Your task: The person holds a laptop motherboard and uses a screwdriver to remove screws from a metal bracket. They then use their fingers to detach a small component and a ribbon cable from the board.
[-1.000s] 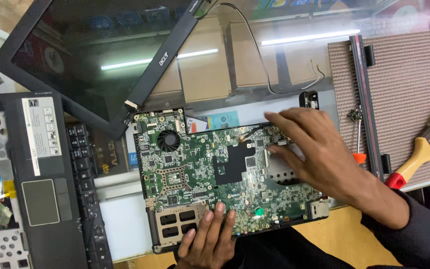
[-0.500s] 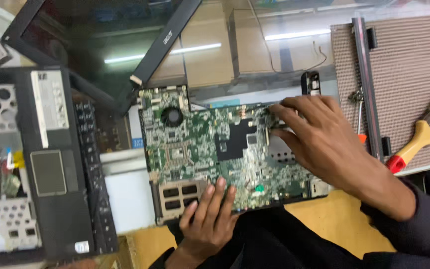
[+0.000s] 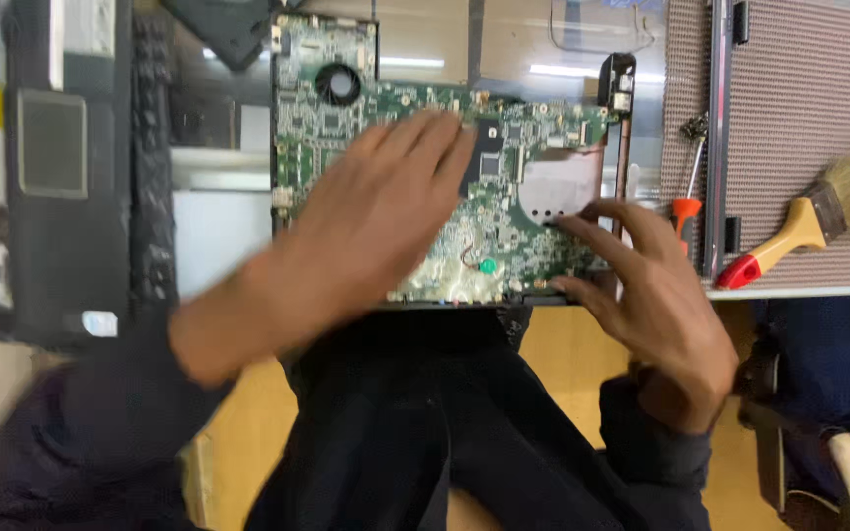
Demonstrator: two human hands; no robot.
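Note:
A green laptop motherboard (image 3: 346,128) with a small round fan lies on the bench in front of me. My left hand (image 3: 366,226) lies flat across its middle, fingers spread and blurred by motion. My right hand (image 3: 651,295) has its fingertips on the board's right front corner, beside a bare silvery patch. Neither hand grips anything. The front edge of the board sits at the bench edge, above my dark-clad lap.
A dark laptop base with a touchpad (image 3: 51,147) and a keyboard strip (image 3: 152,147) lie at left. At right, on a ribbed mat (image 3: 799,108), rest a paintbrush with a red-tipped handle (image 3: 799,221) and an orange-handled screwdriver (image 3: 686,192). A black hinge piece (image 3: 618,84) sits behind the board.
My left hand has moved up from the board's front edge onto its middle. My right hand has slid from the board's centre to its right front corner. The view has shifted closer.

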